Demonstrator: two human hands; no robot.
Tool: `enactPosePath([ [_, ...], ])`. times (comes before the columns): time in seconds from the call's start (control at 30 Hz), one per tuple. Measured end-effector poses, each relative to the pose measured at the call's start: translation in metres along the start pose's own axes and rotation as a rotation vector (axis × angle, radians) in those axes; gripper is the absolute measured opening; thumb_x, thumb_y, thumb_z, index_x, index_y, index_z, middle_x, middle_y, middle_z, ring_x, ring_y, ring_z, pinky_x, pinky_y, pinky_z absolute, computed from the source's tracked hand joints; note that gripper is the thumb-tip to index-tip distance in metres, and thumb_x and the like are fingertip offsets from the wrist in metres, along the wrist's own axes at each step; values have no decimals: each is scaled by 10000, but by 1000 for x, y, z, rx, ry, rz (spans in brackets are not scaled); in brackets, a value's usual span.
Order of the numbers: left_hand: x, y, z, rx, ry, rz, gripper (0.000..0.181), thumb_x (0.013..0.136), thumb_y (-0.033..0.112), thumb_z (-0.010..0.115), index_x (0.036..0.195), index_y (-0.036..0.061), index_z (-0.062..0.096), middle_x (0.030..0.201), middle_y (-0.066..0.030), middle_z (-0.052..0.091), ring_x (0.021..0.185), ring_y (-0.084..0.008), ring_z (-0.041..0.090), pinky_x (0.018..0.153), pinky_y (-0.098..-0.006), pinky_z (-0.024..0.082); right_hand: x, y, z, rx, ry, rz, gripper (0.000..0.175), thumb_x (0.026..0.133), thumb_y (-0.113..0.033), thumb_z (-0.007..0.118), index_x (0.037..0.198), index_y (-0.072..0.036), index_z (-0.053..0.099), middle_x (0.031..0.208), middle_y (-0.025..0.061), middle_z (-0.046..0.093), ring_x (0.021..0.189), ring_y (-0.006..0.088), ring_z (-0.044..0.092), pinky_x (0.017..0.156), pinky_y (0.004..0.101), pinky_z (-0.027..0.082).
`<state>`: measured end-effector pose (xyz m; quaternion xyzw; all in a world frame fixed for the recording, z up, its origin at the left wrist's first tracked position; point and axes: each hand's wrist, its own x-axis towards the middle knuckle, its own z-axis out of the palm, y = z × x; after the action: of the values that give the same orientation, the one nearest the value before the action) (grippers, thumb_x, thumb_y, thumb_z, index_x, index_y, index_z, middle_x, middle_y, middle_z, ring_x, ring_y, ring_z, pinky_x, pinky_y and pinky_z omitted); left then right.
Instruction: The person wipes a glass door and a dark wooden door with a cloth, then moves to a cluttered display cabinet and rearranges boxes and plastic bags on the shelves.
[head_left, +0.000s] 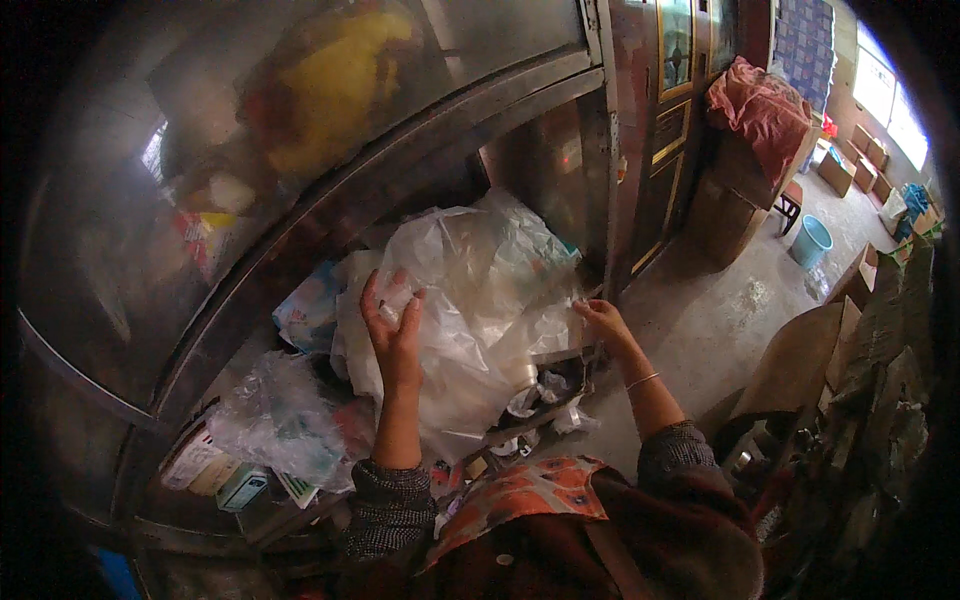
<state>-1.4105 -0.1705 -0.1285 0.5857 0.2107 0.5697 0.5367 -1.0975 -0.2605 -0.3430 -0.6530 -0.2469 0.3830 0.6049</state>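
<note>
A large heap of thin translucent plastic sheeting (465, 315) lies in the opening of a metal-framed cabinet before me. My left hand (394, 322) is at the heap's left side, its fingers spread and curved against the plastic. At the right edge, my right hand (600, 319) pinches the film between thumb and fingers. Left of the heap are a blue and white printed package (307, 307) and a crumpled clear plastic bag (277, 420). Below the sheeting's right part, white items sit in a dark tray (570, 382), partly covered.
Small boxes (241, 486) lie at the lower left. A metal frame bar (375, 161) crosses above the heap. On the right are a cardboard box under a pink cloth (761, 120), a light blue bucket (811, 241) on the floor, and more cardboard (795, 360).
</note>
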Motion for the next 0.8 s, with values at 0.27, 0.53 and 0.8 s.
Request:
enactPosePath([
  [0.27, 13, -16, 40, 108, -156, 100, 716, 818, 110, 692, 1400, 60, 278, 1401, -139, 386, 1223, -246, 422, 1019, -359, 372, -27, -30, 30, 384, -157, -190, 367, 839, -114, 690, 1172, -7, 579, 999, 28, 641, 818, 120, 603, 694, 259, 461],
  [0.53, -9, -69, 87, 528, -582, 137, 1062, 691, 382, 833, 1478, 50, 203, 1482, -184, 322, 1329, -329, 364, 1093, -400, 300, -55, -60, 34, -45, -190, -327, 343, 882, -149, 606, 1206, -51, 559, 986, 27, 618, 846, 122, 578, 758, 289, 482],
  [0.8, -47, -99, 64, 754, -838, 105, 888, 703, 380, 799, 1408, 52, 371, 1440, -201, 386, 1334, -401, 350, 1106, -432, 300, -36, -20, 14, -426, -362, -557, 328, 867, -118, 569, 1191, -70, 565, 1211, 102, 551, 1159, 247, 509, 984, 339, 410],
])
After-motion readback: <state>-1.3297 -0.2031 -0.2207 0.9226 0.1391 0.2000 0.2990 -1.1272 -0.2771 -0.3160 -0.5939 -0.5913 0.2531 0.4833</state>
